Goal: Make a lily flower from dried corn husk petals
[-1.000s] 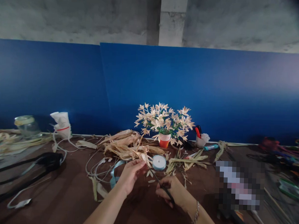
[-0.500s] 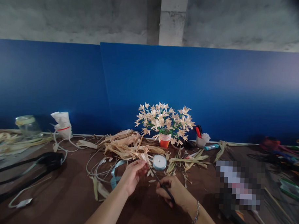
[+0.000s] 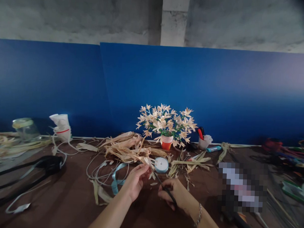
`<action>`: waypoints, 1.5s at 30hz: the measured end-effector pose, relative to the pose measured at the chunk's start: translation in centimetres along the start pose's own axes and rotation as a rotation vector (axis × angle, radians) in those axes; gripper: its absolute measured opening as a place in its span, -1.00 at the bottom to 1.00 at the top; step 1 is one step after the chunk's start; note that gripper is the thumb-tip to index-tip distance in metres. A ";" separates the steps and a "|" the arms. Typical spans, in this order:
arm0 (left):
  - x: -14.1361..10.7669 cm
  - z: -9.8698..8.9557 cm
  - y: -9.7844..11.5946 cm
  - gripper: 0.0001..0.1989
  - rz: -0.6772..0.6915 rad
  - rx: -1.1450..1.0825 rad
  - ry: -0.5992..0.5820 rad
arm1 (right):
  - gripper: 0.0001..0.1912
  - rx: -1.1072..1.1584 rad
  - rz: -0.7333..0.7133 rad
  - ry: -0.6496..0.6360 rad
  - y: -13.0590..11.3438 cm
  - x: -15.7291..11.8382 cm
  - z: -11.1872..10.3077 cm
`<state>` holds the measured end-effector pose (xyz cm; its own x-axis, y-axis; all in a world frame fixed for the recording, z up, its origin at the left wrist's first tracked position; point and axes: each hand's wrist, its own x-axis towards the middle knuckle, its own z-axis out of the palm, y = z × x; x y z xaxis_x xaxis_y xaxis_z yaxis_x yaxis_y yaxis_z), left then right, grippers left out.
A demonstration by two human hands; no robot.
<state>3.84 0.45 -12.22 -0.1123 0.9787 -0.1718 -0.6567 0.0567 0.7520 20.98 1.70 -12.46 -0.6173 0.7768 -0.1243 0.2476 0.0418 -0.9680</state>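
Note:
My left hand [image 3: 136, 180] pinches a pale strip of dried corn husk [image 3: 147, 161] between thumb and fingers. My right hand [image 3: 176, 192] is closed round the black handles of a pair of scissors [image 3: 169, 194], whose blades point up and left toward the strip. Just beyond the fingers lies a roll of light blue ribbon [image 3: 161, 165] with a white core. Behind it, a red and white paper cup [image 3: 166, 143] holds a bunch of cream husk flowers [image 3: 161, 121]. A heap of dried husks [image 3: 122, 149] lies behind my left hand.
A loop of blue ribbon [image 3: 115, 179] and white cord lie left of my hands. Farther left are a glass jar [image 3: 26, 131], a wrapped white cup [image 3: 63, 132] and a black strap [image 3: 50, 165]. Husk scraps [image 3: 197, 163], a blurred-out object [image 3: 241, 187] and cables stand right. A blue partition [image 3: 153, 87] rises behind.
The whole view has shifted slightly. Both hands keep nearly the same place and grip, with the scissor blades still close to the husk strip.

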 end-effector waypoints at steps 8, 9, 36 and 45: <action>-0.1 0.1 0.0 -0.88 -0.005 -0.017 0.041 | -0.81 -0.019 0.013 0.015 -0.6 -0.3 -0.1; 0.0 0.1 0.0 -0.88 -0.008 -0.021 0.044 | -0.80 -0.018 0.018 0.021 -0.7 -0.3 -0.1; 0.2 -0.3 -0.3 -0.92 -0.015 -0.045 -0.013 | -0.78 -0.004 -0.018 0.011 -0.3 -0.1 0.1; 0.4 -0.4 -0.4 -0.93 -0.016 -0.050 0.000 | -0.78 -0.040 0.016 0.040 -0.5 -0.2 0.2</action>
<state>3.75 0.75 -12.89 -0.1012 0.9778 -0.1834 -0.6949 0.0624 0.7164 20.84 1.41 -12.03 -0.5827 0.8022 -0.1303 0.2876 0.0536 -0.9563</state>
